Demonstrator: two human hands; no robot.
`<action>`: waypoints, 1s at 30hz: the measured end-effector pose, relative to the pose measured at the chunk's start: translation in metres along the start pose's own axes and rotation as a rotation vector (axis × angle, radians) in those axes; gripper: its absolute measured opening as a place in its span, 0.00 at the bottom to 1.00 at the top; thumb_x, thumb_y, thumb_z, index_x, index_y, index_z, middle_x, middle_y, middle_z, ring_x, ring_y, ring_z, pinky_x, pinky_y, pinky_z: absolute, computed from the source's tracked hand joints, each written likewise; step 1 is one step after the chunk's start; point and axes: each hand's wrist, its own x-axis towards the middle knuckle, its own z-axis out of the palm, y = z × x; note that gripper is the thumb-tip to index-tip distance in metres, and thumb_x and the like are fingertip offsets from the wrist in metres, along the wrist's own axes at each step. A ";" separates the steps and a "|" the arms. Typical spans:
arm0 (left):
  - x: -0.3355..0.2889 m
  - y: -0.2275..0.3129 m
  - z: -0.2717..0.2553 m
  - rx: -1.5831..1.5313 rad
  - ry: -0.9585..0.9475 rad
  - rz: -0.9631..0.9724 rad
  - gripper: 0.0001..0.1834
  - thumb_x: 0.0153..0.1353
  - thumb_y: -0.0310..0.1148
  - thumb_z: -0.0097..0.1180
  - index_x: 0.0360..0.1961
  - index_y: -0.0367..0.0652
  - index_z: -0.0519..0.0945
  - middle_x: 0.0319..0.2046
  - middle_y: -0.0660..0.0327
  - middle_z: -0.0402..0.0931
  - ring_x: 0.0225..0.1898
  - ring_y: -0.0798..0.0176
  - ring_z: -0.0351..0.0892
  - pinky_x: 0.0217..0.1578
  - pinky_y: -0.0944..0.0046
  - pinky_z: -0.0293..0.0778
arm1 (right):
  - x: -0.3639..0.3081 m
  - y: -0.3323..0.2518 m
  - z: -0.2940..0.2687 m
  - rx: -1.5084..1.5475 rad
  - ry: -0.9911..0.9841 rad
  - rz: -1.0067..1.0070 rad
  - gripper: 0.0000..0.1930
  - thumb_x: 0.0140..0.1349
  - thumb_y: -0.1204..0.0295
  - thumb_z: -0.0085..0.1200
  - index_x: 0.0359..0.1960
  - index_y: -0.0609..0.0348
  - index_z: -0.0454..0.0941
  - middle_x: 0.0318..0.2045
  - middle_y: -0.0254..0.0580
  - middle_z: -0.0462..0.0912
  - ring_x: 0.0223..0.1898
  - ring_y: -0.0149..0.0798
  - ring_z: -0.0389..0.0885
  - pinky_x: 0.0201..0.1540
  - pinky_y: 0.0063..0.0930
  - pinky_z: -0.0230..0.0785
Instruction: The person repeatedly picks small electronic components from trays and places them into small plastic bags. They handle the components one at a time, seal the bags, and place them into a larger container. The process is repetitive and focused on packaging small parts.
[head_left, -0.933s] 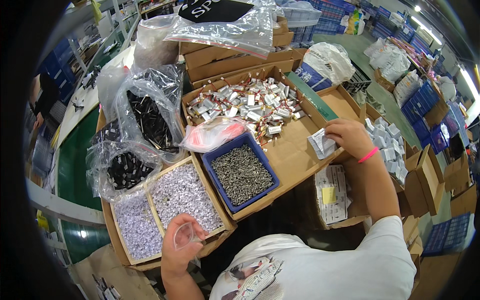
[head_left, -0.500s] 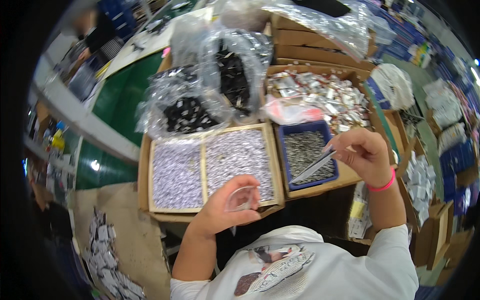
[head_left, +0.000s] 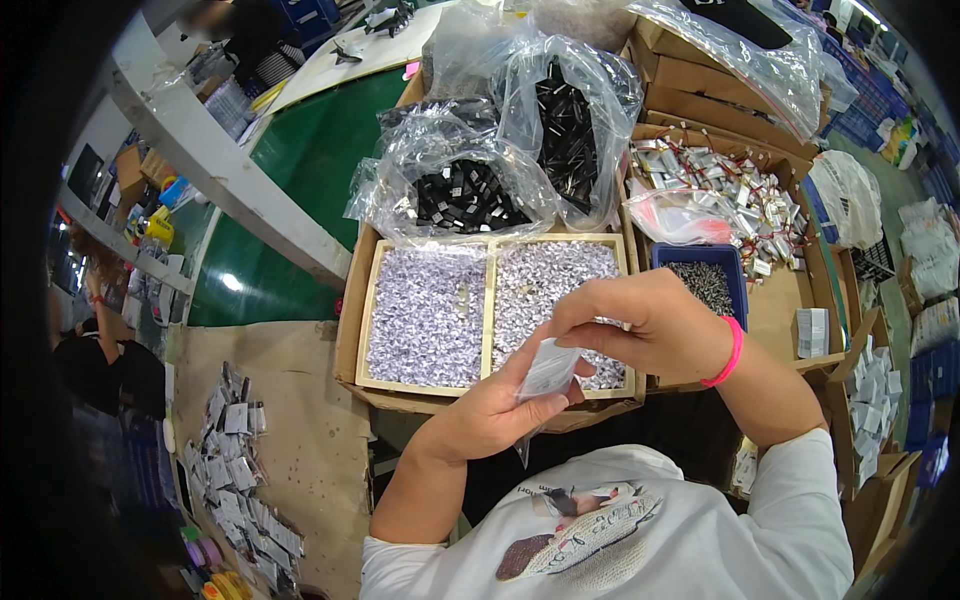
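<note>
My left hand [head_left: 490, 408] curls around a small clear plastic bag [head_left: 525, 448]; one corner of it pokes out below the fingers. A white printed paper slip [head_left: 548, 372] stands at the bag, partly between the left thumb and fingers. The upper end of that slip is pinched by my right hand [head_left: 640, 318], which wears a pink wristband. How deep the slip sits in the bag I cannot tell. Both hands are in front of a wooden two-part tray [head_left: 490, 300] full of small white-and-grey pieces.
A blue bin [head_left: 743, 290] of small dark metal parts is beyond my right wrist. Behind are a carton [head_left: 770, 290] of wired silver pieces and plastic bags [head_left: 475, 195] of black parts. Filled packets [head_left: 235, 470] lie at left. A grey post [head_left: 235, 180] stands far left; a person is beyond.
My right hand has moved left with the slip, from above the blue bin to the bag in my left hand. The view has shifted, and a stack of slips now shows at right.
</note>
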 end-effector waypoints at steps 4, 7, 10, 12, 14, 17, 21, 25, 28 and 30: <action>0.009 0.001 -0.008 -0.061 -0.078 0.096 0.35 0.67 0.27 0.45 0.70 0.40 0.42 0.57 0.56 0.64 0.55 0.62 0.68 0.57 0.62 0.63 | 0.009 0.003 0.008 -0.054 -0.049 -0.044 0.05 0.59 0.74 0.54 0.37 0.58 0.76 0.30 0.41 0.80 0.29 0.42 0.80 0.36 0.31 0.72; 0.013 0.003 -0.007 -0.252 0.062 0.110 0.44 0.63 0.41 0.53 0.69 0.36 0.41 0.61 0.52 0.60 0.61 0.58 0.62 0.61 0.60 0.57 | 0.006 0.007 0.020 -0.081 -0.003 -0.122 0.07 0.59 0.71 0.55 0.38 0.57 0.78 0.31 0.41 0.80 0.38 0.46 0.78 0.43 0.37 0.69; 0.018 0.001 0.000 -0.227 0.145 0.147 0.52 0.57 0.53 0.58 0.69 0.34 0.41 0.59 0.52 0.63 0.60 0.59 0.64 0.60 0.61 0.60 | 0.001 0.016 0.028 -0.129 0.058 -0.207 0.11 0.54 0.69 0.60 0.38 0.55 0.80 0.33 0.39 0.81 0.41 0.45 0.77 0.46 0.37 0.67; 0.023 -0.003 0.006 -0.227 0.114 0.164 0.52 0.56 0.47 0.62 0.69 0.35 0.42 0.62 0.50 0.58 0.63 0.59 0.59 0.62 0.60 0.56 | -0.003 0.023 0.025 -0.181 0.128 -0.307 0.12 0.51 0.69 0.62 0.38 0.54 0.80 0.33 0.38 0.80 0.41 0.43 0.76 0.46 0.35 0.67; 0.022 -0.008 0.015 -0.181 0.120 0.074 0.38 0.59 0.37 0.60 0.64 0.34 0.55 0.53 0.54 0.68 0.54 0.63 0.69 0.56 0.64 0.63 | -0.013 0.025 0.018 -0.150 0.140 -0.273 0.08 0.53 0.70 0.59 0.35 0.55 0.79 0.31 0.37 0.79 0.41 0.42 0.75 0.47 0.34 0.65; 0.022 -0.011 0.020 -0.108 0.072 -0.138 0.24 0.62 0.31 0.55 0.57 0.34 0.66 0.46 0.58 0.73 0.45 0.67 0.73 0.49 0.67 0.68 | -0.031 0.021 0.007 -0.224 0.118 -0.147 0.06 0.56 0.72 0.58 0.35 0.55 0.77 0.31 0.35 0.77 0.40 0.43 0.74 0.52 0.36 0.61; 0.026 -0.017 0.033 -0.053 0.111 -0.173 0.15 0.65 0.27 0.50 0.52 0.36 0.71 0.43 0.60 0.75 0.38 0.68 0.74 0.42 0.68 0.71 | -0.044 0.019 0.001 -0.302 0.252 -0.179 0.07 0.57 0.69 0.56 0.34 0.57 0.75 0.33 0.40 0.78 0.41 0.43 0.75 0.52 0.36 0.62; 0.036 -0.020 0.039 -0.055 0.083 -0.170 0.16 0.67 0.30 0.46 0.52 0.34 0.71 0.39 0.57 0.77 0.35 0.67 0.73 0.39 0.66 0.73 | -0.071 0.021 -0.022 -0.200 0.228 -0.096 0.08 0.58 0.67 0.57 0.35 0.57 0.76 0.35 0.42 0.78 0.42 0.46 0.76 0.49 0.36 0.65; 0.037 -0.020 0.041 -0.094 0.147 -0.146 0.17 0.67 0.30 0.45 0.53 0.31 0.69 0.38 0.54 0.77 0.34 0.64 0.74 0.38 0.64 0.74 | -0.104 0.028 -0.065 -0.234 0.431 0.200 0.09 0.59 0.66 0.56 0.36 0.57 0.80 0.34 0.43 0.82 0.37 0.47 0.80 0.41 0.36 0.71; 0.035 -0.019 0.039 -0.120 0.185 -0.105 0.18 0.66 0.30 0.45 0.54 0.31 0.69 0.37 0.53 0.77 0.33 0.63 0.74 0.37 0.63 0.74 | -0.125 0.043 -0.106 -0.448 0.452 0.556 0.10 0.59 0.64 0.53 0.37 0.55 0.81 0.34 0.42 0.83 0.36 0.46 0.81 0.40 0.38 0.72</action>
